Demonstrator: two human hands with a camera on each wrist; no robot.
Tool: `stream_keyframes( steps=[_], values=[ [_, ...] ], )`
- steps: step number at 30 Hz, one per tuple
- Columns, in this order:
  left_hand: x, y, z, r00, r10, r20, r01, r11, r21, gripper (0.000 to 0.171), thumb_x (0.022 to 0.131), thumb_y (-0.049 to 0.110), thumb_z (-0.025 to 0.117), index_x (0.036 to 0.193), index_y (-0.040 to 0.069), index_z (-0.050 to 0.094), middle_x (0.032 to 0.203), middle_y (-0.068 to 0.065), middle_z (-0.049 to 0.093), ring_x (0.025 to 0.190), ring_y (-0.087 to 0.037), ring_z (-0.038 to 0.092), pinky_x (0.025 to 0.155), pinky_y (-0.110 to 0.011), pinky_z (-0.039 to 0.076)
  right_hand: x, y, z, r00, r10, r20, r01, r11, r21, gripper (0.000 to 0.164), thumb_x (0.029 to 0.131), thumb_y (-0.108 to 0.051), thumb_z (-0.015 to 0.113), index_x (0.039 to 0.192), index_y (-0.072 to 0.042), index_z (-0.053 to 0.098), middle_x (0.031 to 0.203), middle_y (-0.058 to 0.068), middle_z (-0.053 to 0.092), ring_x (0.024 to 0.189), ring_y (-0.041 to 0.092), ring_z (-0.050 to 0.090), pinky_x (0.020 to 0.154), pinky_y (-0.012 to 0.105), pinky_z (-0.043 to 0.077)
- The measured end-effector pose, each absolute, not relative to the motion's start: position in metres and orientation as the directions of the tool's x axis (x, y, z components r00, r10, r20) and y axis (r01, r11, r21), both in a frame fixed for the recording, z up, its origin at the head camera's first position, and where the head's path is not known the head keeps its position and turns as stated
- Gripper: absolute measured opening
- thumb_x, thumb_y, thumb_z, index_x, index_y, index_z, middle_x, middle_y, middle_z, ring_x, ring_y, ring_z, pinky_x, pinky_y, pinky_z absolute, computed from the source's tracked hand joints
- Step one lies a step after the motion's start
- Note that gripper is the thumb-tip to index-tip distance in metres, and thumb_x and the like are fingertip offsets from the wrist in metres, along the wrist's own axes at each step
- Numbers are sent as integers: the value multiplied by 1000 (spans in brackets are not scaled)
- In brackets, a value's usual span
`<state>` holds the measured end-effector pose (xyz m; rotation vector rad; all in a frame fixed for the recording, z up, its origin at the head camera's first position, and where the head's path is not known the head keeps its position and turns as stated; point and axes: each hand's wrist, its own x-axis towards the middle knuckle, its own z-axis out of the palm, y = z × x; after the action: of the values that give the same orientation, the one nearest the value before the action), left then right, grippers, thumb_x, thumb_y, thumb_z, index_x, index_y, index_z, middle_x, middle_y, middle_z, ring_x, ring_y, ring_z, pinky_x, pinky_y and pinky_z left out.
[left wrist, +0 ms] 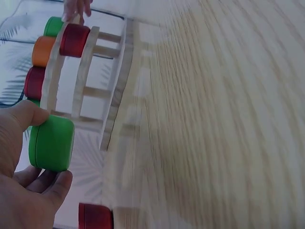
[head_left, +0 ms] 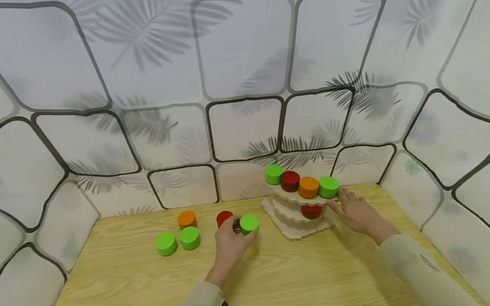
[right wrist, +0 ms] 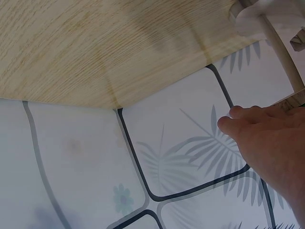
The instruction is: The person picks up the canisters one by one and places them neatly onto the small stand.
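My left hand [head_left: 232,246] pinches a green cylinder [head_left: 249,224] between thumb and fingertips, over the wooden table. In the left wrist view this green cylinder [left wrist: 51,143] shows a thin seam near one face. To its right stands a pale wooden tiered stand [head_left: 288,229] with wavy-edged shelves. Its top shelf carries a row of green, dark red and orange cylinders [head_left: 308,187]; a red cylinder [head_left: 312,211] sits on a lower shelf. My right hand [head_left: 358,213] touches the right end of the top shelf, fingers fairly straight. Part of it is cut off in the right wrist view.
Behind the left hand is a red cylinder [head_left: 224,218], partly hidden. Further left, an orange cylinder [head_left: 186,219] and two green cylinders [head_left: 166,244] stand on the table [head_left: 119,291]. Patterned walls [head_left: 169,136] enclose the back and both sides.
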<state>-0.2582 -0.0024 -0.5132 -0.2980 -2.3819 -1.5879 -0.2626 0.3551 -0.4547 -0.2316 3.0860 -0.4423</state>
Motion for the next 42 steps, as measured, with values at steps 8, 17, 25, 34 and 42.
stream_keyframes(
  steps=[8,17,25,34,42],
  values=[
    [-265,29,-505,-926,97,365,376,310,873,47,82,9,89,124,-4,70,116,-19,74,105,-34,72,90,-47,63,-264,353,-453,-989,-148,10,-145,949,-279,81,116,-48,24,156,22,21,163,43,23,151,62,24,122,76,20],
    [-273,59,-498,-921,145,361,388,306,869,49,83,9,88,126,-6,68,114,-20,74,105,-33,71,87,-43,63,-262,353,-452,-988,-151,16,-150,950,-274,79,116,-46,25,155,23,23,162,44,25,151,62,26,121,76,22],
    [-277,75,-497,-928,167,334,371,318,873,55,84,13,88,131,-7,67,117,-20,73,106,-30,71,85,-36,63,-262,353,-454,-989,-145,10,-142,950,-280,78,116,-45,26,156,22,22,162,43,24,151,61,26,123,74,22],
    [-281,83,-497,-924,192,332,377,303,875,44,85,14,86,124,1,70,112,-13,75,104,-26,70,83,-29,60,-260,352,-451,-990,-141,1,-135,946,-294,78,116,-45,27,157,21,20,163,43,24,151,61,25,123,74,20],
    [-285,89,-498,-921,188,341,385,313,868,45,85,13,87,124,0,71,113,-15,75,103,-27,70,83,-34,63,-262,354,-456,-990,-139,14,-137,948,-288,78,116,-46,26,158,20,20,163,42,25,151,61,26,123,74,21]
  ],
)
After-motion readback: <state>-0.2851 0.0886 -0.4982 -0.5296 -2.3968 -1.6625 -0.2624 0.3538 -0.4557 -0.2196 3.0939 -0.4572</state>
